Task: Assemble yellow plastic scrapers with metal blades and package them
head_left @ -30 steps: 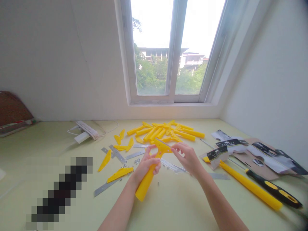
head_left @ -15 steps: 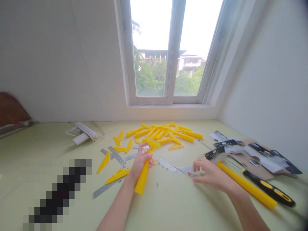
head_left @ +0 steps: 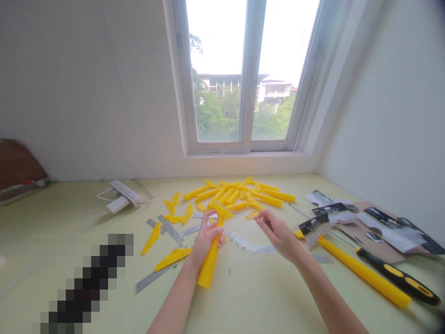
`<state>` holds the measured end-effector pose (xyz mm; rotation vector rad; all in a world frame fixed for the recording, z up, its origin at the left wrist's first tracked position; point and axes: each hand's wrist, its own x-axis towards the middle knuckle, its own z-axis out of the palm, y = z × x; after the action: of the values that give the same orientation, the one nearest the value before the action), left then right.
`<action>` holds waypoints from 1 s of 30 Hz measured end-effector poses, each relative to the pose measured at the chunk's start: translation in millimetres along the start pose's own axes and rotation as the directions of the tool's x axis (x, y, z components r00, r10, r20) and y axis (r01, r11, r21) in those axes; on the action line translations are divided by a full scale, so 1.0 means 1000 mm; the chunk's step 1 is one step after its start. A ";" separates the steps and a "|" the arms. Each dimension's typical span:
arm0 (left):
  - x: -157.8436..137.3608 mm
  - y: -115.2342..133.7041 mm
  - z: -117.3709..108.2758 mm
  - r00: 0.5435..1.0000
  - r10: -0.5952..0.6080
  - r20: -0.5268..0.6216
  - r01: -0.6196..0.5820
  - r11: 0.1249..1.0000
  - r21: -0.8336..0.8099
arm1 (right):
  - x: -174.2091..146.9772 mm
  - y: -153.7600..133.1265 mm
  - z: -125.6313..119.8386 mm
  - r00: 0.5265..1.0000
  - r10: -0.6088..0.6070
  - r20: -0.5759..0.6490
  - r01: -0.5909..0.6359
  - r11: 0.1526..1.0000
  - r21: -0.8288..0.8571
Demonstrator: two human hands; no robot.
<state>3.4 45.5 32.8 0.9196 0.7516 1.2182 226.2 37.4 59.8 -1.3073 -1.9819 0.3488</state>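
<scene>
Raised since half a second ago, right hand (head_left: 276, 234) pinching a thin-shafted tool (head_left: 242, 214), its grip hidden, tip contact unclear, yellow scraper (head_left: 209, 264) tilted above the tabletop (head_left: 260, 297), left hand (head_left: 206, 236) wrapped round its handle, forearms (head_left: 175, 294) cropped.

A pale green table (head_left: 264, 301) carries a loose pile of yellow scraper handles (head_left: 231, 194). Left of the pile sits a white power strip (head_left: 125, 192). Nearer the person than the pile, to its left, lie flat yellow pieces (head_left: 151, 238) and steel blades (head_left: 169, 228); a small metal bit (head_left: 230, 271) lies in front. Right of it spread black-labelled packages (head_left: 335, 213), a long yellow handle (head_left: 365, 272) and a black-and-yellow screwdriver (head_left: 382, 266).
</scene>
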 end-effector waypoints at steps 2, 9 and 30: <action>-0.001 0.001 0.001 1.000 0.002 -0.007 -0.002 1.000 0.016 | -0.004 0.003 0.016 1.000 -0.004 0.004 0.004 1.000 0.003; -0.011 0.008 0.010 0.999 0.041 -0.025 -0.038 0.994 0.100 | -0.010 0.017 0.027 1.000 -0.024 -0.003 0.024 0.999 -0.042; -0.014 0.014 0.014 1.000 -0.005 -0.031 0.008 0.994 0.109 | -0.012 0.014 0.021 1.000 0.009 -0.007 -0.009 0.994 -0.105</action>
<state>6.3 30.9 51.3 0.9892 0.8514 1.1970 224.2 36.8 32.3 -1.3810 -2.0128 0.2475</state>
